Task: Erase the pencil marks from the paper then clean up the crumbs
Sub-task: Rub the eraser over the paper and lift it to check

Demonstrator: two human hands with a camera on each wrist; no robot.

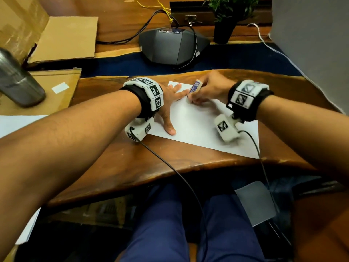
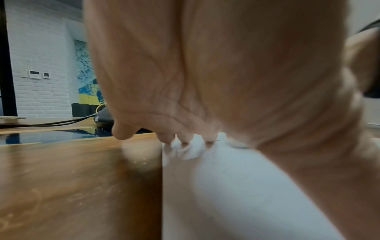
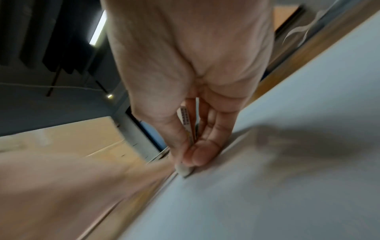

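Note:
A white sheet of paper lies on the wooden desk. My left hand lies flat on the sheet's left part, fingers spread and straight, thumb toward me, pressing it down. My right hand pinches a white eraser with a blue sleeve, its lower end on the paper near the far left corner, right beside my left index fingertip. In the right wrist view the eraser tip touches the sheet under thumb and fingers. In the left wrist view the palm hovers over the paper's edge.
A dark conference phone with cables sits beyond the paper on a blue strip. A potted plant stands at the back right. Cardboard and a steel bottle are at the left. Wrist camera cables trail over the desk's near edge.

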